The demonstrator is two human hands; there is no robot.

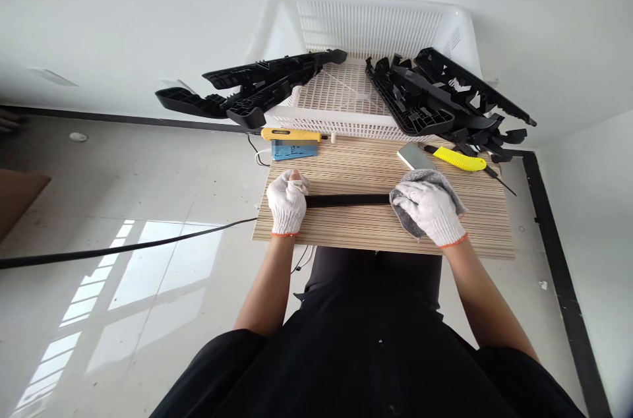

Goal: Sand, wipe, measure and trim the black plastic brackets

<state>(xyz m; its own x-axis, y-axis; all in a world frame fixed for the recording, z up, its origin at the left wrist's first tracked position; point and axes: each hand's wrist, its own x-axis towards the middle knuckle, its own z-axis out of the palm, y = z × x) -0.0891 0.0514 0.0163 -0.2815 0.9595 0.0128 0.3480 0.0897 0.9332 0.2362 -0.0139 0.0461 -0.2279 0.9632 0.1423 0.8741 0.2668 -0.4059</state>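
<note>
Head view, looking down over a striped wooden board (376, 233) laid across the person's lap at centre frame. Left hand (287, 204), in a white knit glove, fingers curled closed around the left end of a long black strip (346, 200) lying flat across the board. Right hand (430, 210), also gloved, fingers folded over a grey cloth (448, 184) bunched around the strip's right end; that end is hidden under the cloth. Strip runs level between the two hands, touching the board. Just above the left hand, at the board's far edge: a yellow-handled tool (291, 134) with a blue card (294, 151) beside it. Upper right of the board: a small grey block (413, 155) and a yellow utility knife (459, 159), near the right hand but apart from it. White plastic basket (366, 19) sits beyond the board, upper centre. Black moulded parts (247, 85) rest over its left rim, a second pile of black parts (445, 101) over its right. Black cable (123, 248) crosses the pale floor at left of frame.
</note>
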